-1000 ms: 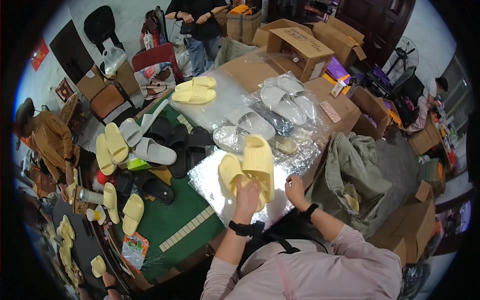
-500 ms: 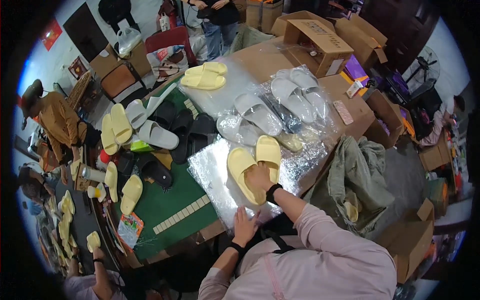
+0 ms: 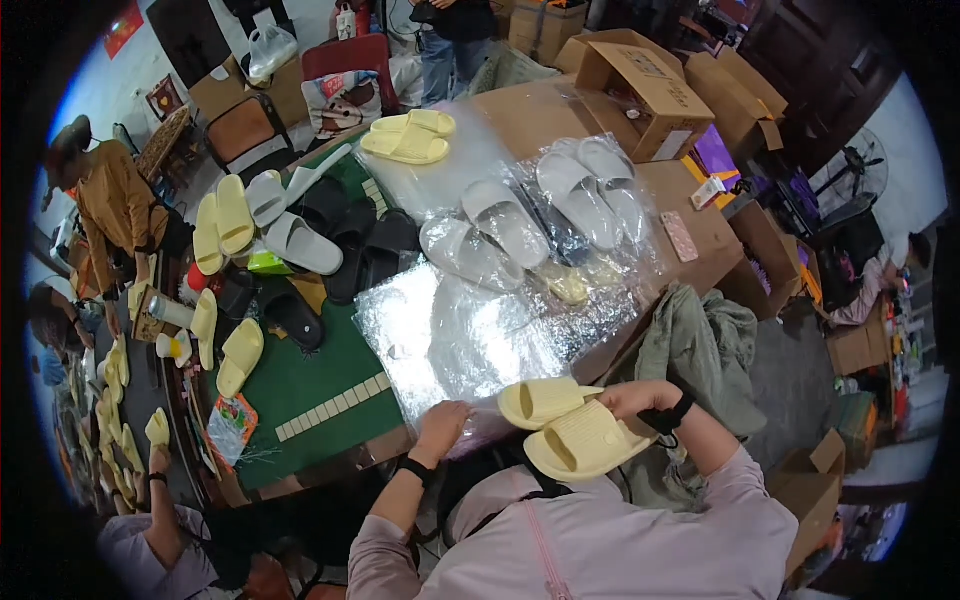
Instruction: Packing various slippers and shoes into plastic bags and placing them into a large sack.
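Head view: the fingers (image 3: 613, 403) of the right hand (image 3: 638, 400) are closed around a pair of yellow slippers (image 3: 582, 441), clasping them at their right-hand ends, while the left hand (image 3: 443, 427) is apart from the pair, its fingers curled by the near edge of the shiny clear film (image 3: 405, 335); whether they grip that edge I cannot tell. Half a second ago both slippers rested on this film with the right hand over them; now they have been drawn back to the near edge of the counter (image 3: 542, 98), in front of the pale pink top (image 3: 640, 525), so the right hand alone appears to carry the pair. Farther out, grey slippers (image 3: 505, 222) lie among clear plastic, black slippers (image 3: 392, 243) crowd together to their left, another yellow pair (image 3: 405, 142) sits toward the far side, and a grey-green sack (image 3: 690, 355) slumps at the right.
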Available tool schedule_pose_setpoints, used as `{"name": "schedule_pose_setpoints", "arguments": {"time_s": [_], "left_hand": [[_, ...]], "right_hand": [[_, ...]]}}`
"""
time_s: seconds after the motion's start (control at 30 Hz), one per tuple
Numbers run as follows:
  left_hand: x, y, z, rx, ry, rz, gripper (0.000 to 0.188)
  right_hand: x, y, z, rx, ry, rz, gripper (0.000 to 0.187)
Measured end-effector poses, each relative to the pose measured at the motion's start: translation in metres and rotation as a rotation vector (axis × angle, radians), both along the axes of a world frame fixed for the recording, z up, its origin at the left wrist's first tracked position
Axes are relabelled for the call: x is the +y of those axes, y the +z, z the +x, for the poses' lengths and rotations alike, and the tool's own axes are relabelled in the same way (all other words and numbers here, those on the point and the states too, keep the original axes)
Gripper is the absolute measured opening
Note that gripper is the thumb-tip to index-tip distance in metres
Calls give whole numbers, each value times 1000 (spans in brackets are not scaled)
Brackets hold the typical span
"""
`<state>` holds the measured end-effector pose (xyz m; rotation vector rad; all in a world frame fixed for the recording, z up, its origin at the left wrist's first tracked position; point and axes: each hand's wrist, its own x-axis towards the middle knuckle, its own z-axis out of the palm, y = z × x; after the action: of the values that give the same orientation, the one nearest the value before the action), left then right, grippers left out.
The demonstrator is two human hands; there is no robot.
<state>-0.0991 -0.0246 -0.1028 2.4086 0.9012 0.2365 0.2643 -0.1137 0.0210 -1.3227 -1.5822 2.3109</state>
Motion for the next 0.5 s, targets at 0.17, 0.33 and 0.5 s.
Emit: {"name": "schedule_pose_setpoints", "arguments": {"time_s": [0.17, 0.33, 0.5], "left_hand": [[6, -12, 6, -107, 281, -368, 24], [10, 48, 37, -343, 600, -458, 16], [-6, 59, 43, -383, 493, -299, 18]], "right_hand": [[-3, -47, -11, 331, 30, -156, 32], [-10, -63, -17, 322, -181, -221, 29], [-7, -11, -49, -49, -497, -35, 24]]}}
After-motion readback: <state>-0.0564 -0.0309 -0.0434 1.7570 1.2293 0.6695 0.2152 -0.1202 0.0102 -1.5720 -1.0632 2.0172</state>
